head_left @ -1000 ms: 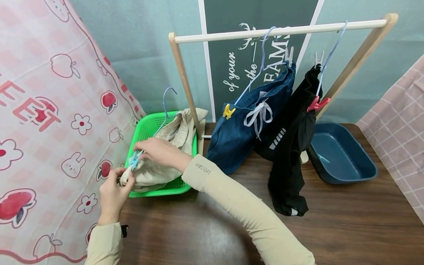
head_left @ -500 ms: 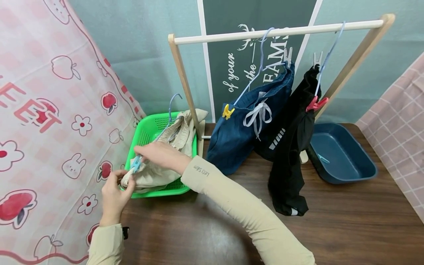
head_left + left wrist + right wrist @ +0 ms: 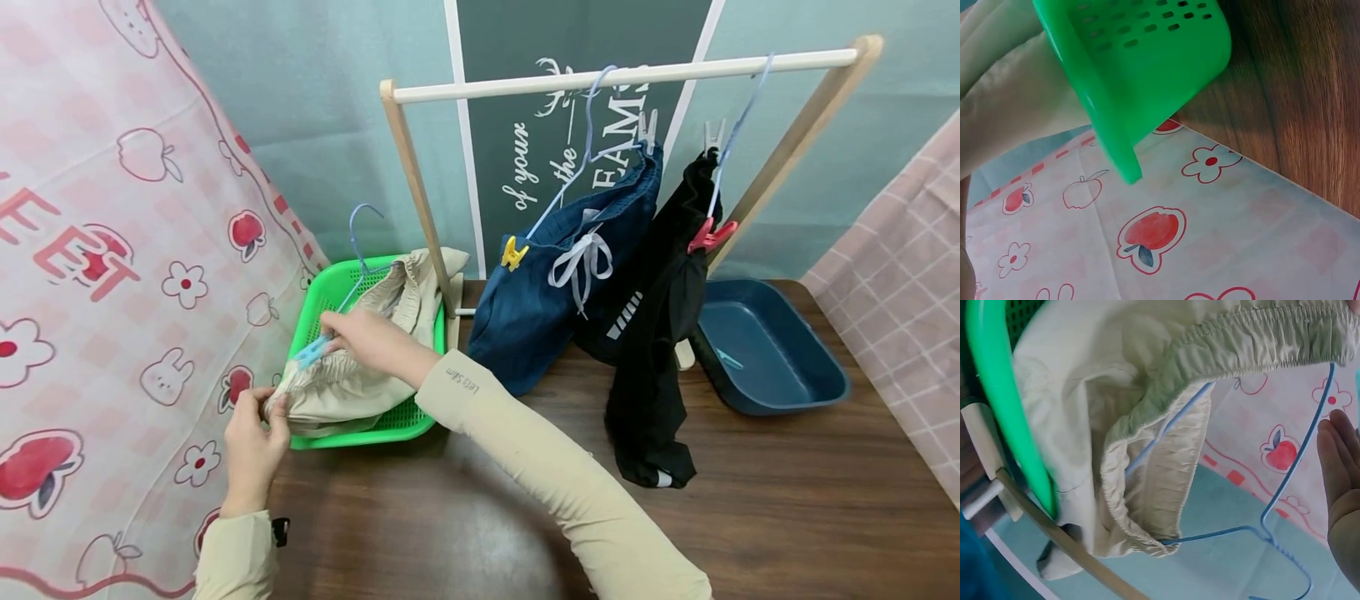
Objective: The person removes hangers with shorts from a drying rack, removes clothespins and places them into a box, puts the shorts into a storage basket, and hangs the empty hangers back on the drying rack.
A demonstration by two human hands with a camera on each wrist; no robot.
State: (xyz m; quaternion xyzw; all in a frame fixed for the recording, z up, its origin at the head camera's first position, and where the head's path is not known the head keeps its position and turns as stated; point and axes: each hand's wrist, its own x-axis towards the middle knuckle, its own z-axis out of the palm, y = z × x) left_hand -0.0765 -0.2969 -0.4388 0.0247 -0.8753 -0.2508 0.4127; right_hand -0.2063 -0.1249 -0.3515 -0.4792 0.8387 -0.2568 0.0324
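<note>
Beige trousers (image 3: 348, 392) with a gathered elastic waistband lie bunched in a green basket (image 3: 327, 293). A blue wire hanger (image 3: 1291, 472) runs inside the waistband, its hook sticking up above the basket. At the near left corner, my left hand (image 3: 257, 442) pinches the waistband between thumb and fingers. My right hand (image 3: 378, 337) pinches a light blue clothespin (image 3: 311, 353), whose far end meets the waistband beside the left hand. Whether its tips grip the cloth, I cannot tell. In the left wrist view, the basket rim (image 3: 1088, 103) hides the cloth.
A wooden rack (image 3: 416, 179) with a white rail stands behind. Blue trousers (image 3: 558, 312) and black trousers (image 3: 652, 367) hang from it on hangers with clothespins. At the right, a dark blue basin (image 3: 772, 350) contains one light blue clothespin (image 3: 729, 359). A patterned cloth covers the left side.
My right hand has drawn slightly right with the clothespin, which lies flatter now. The hanger's hook swung right, then back left. My left hand stays at the waistband corner.
</note>
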